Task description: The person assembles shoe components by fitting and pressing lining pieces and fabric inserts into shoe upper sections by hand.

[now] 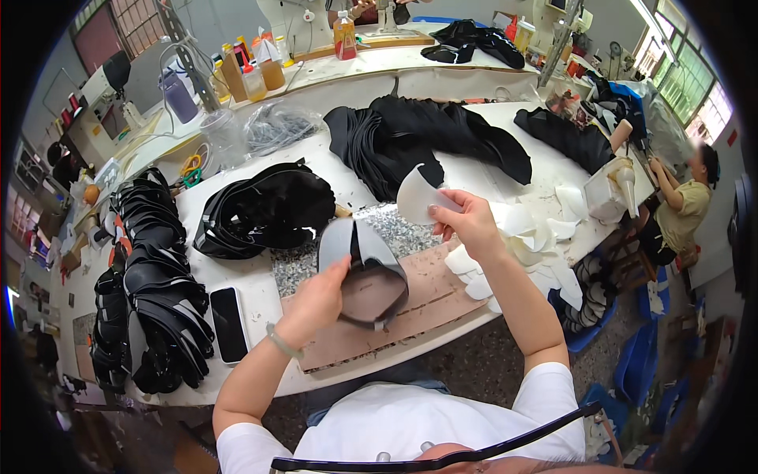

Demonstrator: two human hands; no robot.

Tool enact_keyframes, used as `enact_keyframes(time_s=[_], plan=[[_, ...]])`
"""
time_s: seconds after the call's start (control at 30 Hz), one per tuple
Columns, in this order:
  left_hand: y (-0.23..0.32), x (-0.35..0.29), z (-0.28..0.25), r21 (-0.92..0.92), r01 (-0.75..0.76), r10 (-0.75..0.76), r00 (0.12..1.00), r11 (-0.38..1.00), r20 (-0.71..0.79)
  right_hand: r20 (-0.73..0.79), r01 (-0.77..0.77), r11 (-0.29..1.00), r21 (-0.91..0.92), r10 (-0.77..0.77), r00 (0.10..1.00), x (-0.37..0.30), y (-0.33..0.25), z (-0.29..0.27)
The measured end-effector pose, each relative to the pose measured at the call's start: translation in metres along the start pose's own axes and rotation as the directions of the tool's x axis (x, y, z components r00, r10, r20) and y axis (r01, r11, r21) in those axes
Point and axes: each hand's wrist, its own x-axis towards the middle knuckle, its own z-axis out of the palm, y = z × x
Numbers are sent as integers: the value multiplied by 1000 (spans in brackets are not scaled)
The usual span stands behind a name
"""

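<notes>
My left hand (pixel 317 302) grips the left edge of a shoe upper (pixel 374 291), grey and black outside with a brownish lining facing up. The upper lies over a pinkish-brown board (pixel 434 296) and a speckled slab (pixel 296 271). My right hand (pixel 467 224) pinches a thin white curved piece (pixel 415 194) between thumb and fingers, raised beyond the upper and apart from it. Close to my right forearm spreads a loose heap of similar white pieces (pixel 530 241).
Stacked black uppers (pixel 162 288) line the left side, beside a phone (pixel 228 324). Glossy black pieces (pixel 268 207) and a long row of black pieces (pixel 450 138) lie farther back. A white container (pixel 606 193) stands at right. Another person (pixel 685 201) sits beyond it.
</notes>
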Motion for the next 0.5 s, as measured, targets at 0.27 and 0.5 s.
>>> enact_keyframes(time_s=[0.27, 0.5], plan=[[0, -38, 1, -148, -114, 146, 962, 982, 229, 176, -3, 937, 349, -62, 982, -11, 16, 39], [-28, 0, -1, -987, 163, -160, 974, -7, 162, 362, -106, 933, 345, -28, 932, -26, 45, 81]])
